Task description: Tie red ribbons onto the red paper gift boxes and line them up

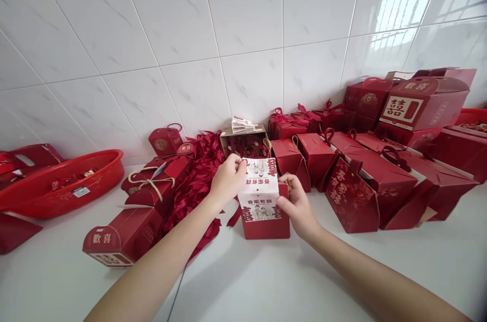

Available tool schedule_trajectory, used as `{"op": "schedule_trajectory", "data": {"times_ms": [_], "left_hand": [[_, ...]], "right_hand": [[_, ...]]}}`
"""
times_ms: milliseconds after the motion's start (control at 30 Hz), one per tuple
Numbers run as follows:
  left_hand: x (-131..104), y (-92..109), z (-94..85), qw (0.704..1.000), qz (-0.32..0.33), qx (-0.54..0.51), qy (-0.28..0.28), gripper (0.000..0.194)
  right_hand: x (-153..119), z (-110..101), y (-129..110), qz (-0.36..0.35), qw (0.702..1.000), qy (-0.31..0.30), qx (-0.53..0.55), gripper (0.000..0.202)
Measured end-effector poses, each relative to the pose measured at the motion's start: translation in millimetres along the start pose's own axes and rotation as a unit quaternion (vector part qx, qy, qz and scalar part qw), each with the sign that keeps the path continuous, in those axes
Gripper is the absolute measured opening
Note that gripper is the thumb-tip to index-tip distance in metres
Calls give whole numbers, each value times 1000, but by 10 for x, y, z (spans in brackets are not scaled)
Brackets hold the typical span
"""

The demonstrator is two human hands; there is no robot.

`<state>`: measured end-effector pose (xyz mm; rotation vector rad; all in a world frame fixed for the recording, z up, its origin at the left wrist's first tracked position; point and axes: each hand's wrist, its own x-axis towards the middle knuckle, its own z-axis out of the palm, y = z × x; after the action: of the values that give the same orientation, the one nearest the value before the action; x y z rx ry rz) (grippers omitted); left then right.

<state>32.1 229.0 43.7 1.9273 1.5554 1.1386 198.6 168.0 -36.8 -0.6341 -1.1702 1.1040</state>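
In front of me stands a red gift box (266, 232) with a folded white card (259, 188) lying over its top and front. The card carries a drawn couple and red characters. My left hand (229, 176) pinches the card's upper left edge between thumb and fingers. At the box's right side, my right hand (299, 206) is closed on the box, its thumb at the card's edge and its other fingers partly behind. A heap of dark red ribbons (196, 185) lies left of the box.
Behind the box, a small carton (227, 144) holds ribbons, with a stack of cards (242, 125) on top. Several finished-looking red boxes (352, 195) crowd the right. More red boxes (140, 228) and a red plastic basket (102, 175) are at left. A tiled wall (251, 18) rises behind.
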Motion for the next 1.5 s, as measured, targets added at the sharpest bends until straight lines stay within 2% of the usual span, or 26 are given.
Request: {"op": "schedule_trajectory", "data": {"times_ms": [67, 100, 133, 200, 267, 367, 467, 533, 667, 833, 1100, 1300, 1400, 1500], "left_hand": [[32, 25, -14, 1000, 1, 20, 1, 12], [46, 34, -27, 1000, 5, 24, -4, 8], [53, 41, -44, 1000, 12, 24, -9, 5], [31, 49, -85, 999, 43, 10, -12, 13], [-51, 44, -123, 995, 93, -16, -12, 17], [-243, -13, -124, 982, 174, -53, -55, 19], [-397, -130, -39, 970, 212, -77, -95, 15], [-451, -208, 45, 969, 215, -91, -85, 13], [-500, -286, 192, 967, 220, -118, -37, 12], [-532, -289, 246, 961, 243, -134, -11, 13], [-541, -303, 221, 952, 269, -142, -17, 20], [-604, -292, 193, 956, 260, -136, -20, 19], [-712, -258, 122, 959, 251, -129, -12, 18], [-893, -224, -43, 961, 245, -127, -14, 18]], "right_hand": [[-4, 29, -32, -12, 1000, 3, -12, 69], [-5, 40, -48, -15, 1000, 4, -25, 72], [-5, 47, -62, -15, 999, 4, -41, 67], [-5, 47, -75, -7, 997, -4, -72, 43], [-3, 35, -67, -1, 996, -7, -94, 29], [8, 23, -40, -24, 992, 26, -125, 27], [22, 31, -23, -60, 982, 80, -159, 26], [26, 44, -22, -68, 980, 91, -166, 26], [17, 65, -30, -36, 990, 34, -135, 27], [0, 76, -35, -15, 994, 15, -109, 25], [-3, 100, -32, 5, 998, 4, -68, 26], [-21, 129, -60, 28, 998, -9, -47, 26], [-86, 171, -75, 39, 998, -19, -37, 27], [-204, 252, -97, 57, 997, -41, -25, 28]]}}
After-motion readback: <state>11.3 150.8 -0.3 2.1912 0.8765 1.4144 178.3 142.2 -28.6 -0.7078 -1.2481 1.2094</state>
